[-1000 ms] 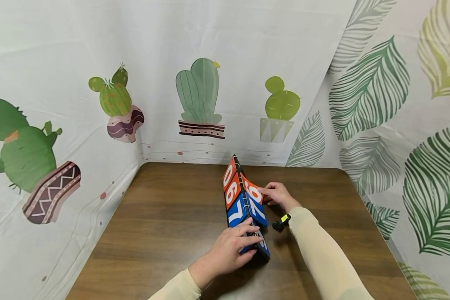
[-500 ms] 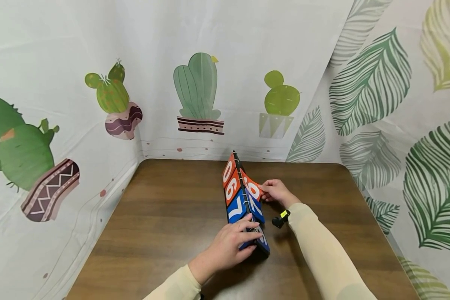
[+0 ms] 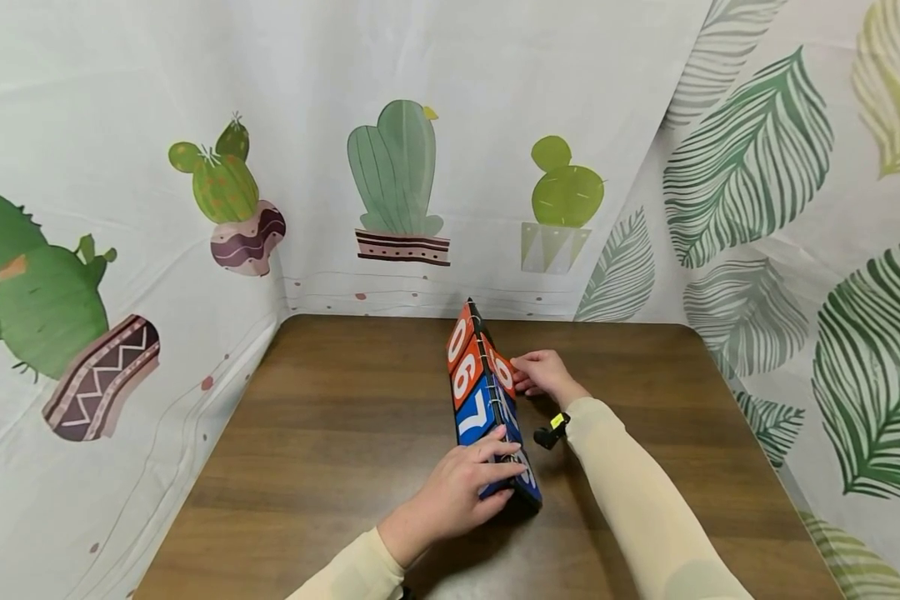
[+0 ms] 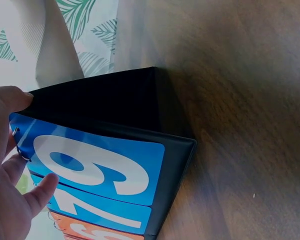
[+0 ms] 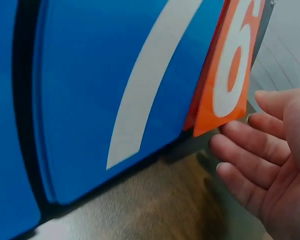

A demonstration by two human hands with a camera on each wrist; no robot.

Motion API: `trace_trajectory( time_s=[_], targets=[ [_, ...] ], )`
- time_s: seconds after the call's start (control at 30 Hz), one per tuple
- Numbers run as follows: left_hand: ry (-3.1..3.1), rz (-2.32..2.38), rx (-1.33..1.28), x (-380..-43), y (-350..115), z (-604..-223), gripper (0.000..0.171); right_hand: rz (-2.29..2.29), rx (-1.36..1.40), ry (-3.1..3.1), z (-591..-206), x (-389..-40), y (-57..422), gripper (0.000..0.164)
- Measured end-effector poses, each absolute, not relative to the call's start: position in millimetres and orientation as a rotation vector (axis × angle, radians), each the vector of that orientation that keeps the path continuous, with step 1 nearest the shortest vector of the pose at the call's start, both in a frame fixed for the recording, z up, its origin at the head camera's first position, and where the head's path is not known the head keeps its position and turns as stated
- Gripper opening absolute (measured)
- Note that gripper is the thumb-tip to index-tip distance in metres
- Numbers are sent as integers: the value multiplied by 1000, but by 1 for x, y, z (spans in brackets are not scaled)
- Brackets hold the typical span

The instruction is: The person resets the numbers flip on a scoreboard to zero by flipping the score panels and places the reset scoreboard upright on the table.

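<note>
A tent-shaped flip scoreboard (image 3: 473,414) stands on the table, with red and blue number cards ringed along its top ridge. My left hand (image 3: 457,492) holds the ridge at the near end, thumb on one side and fingers on the other, above a blue card (image 4: 97,162) in the left wrist view. At the right face, my right hand (image 3: 546,377) is beside a red card reading 6 (image 5: 232,75). In the right wrist view its relaxed fingers touch the card's lower edge, the thumb apart from it. That card stands slightly off the board, beside a blue card (image 5: 90,100).
The scoreboard rests on a brown wooden table (image 3: 330,400). A white curtain (image 3: 307,167) printed with cacti and leaves hangs behind and at the sides. A black device with a yellow mark (image 3: 552,431) sits at my right wrist.
The red card on the right face has come down from a raised, pulled-out position toward the board. My right hand has moved slightly left with it; the left hand has stayed put.
</note>
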State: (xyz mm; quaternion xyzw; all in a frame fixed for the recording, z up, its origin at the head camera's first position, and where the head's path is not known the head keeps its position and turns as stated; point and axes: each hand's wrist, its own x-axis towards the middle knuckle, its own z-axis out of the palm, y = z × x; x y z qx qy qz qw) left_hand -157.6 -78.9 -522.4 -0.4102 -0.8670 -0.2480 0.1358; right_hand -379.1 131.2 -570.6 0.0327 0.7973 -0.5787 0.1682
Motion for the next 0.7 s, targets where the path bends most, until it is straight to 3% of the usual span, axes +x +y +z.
trace_trajectory(
  time_s=[0.7],
  targets=[
    [-2514, -717, -1181, -155, -79, -523, 38, -1863, 233, 2027, -533, -390, 147, 47]
  ],
)
